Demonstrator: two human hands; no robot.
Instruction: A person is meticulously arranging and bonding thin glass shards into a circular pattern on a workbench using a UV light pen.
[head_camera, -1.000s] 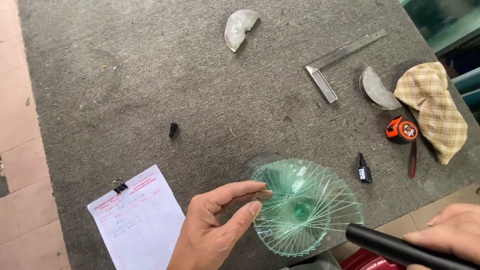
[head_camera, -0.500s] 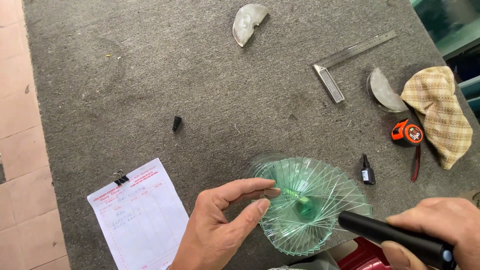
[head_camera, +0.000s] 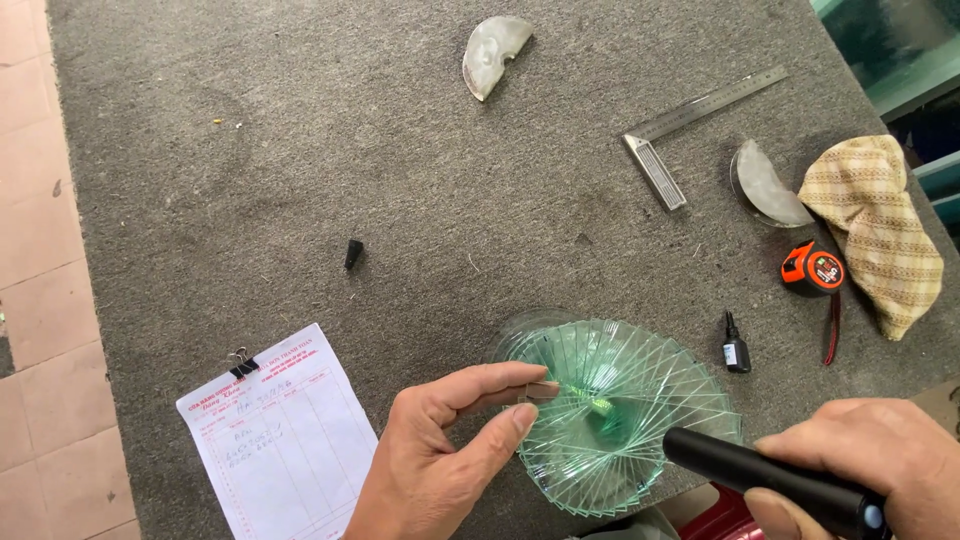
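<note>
Grey surface (head_camera: 300, 150) unchanged; left hand (head_camera: 440, 460) still pinches the glass fan (head_camera: 620, 410) between thumb and fingers (head_camera: 500, 380), while right hand (head_camera: 860, 460), gripping a black torch (head_camera: 770, 480), has moved closer.

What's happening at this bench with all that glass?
A person is working on a spiral fan of greenish glass strips lying on a grey felt-covered table. The left hand pinches a strip at the fan's edge between thumb and forefinger. The right hand grips a black torch-like tool, its tip aimed toward the fan's centre. A small black bottle stands beside it.
</note>
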